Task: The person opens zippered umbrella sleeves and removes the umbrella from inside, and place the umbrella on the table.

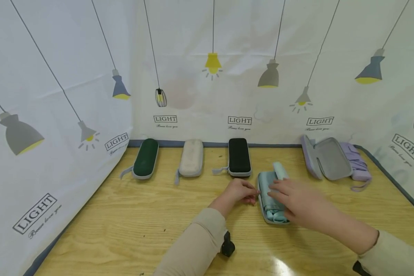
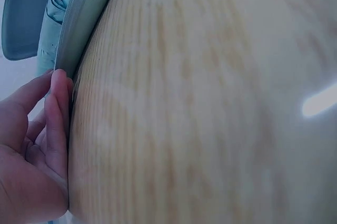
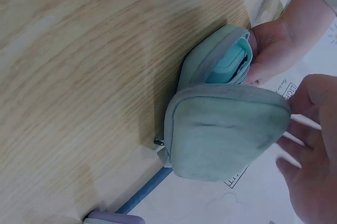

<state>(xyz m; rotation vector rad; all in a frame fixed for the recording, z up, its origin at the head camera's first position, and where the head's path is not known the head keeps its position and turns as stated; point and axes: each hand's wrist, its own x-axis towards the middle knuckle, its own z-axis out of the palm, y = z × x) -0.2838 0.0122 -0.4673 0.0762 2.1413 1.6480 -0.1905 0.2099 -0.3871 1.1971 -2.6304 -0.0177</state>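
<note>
A mint-green zippered case [image 1: 264, 214] stands open on the table, its hinged lid [image 3: 226, 134] raised partway. Inside lies a folded light-blue umbrella [image 1: 267, 180], with its pale handle end toward the near side. At the case's left rim, my left hand [image 1: 239, 191] pinches the edge between thumb and fingertips; the left wrist view shows that hand [image 2: 31, 145] low against the table. My right hand [image 1: 301, 201] reaches over from the right. Its spread fingers touch the lid's free edge in the right wrist view, and in the head view it hides much of the lid.
Along the back edge lie a dark green case [image 1: 146, 158], a cream case [image 1: 191, 157] and a black case [image 1: 239, 156], all closed. At the back right are an open lilac case [image 1: 334, 163] and a folded purple umbrella [image 1: 358, 165]. A printed cloth [image 1: 193, 96] hangs behind.
</note>
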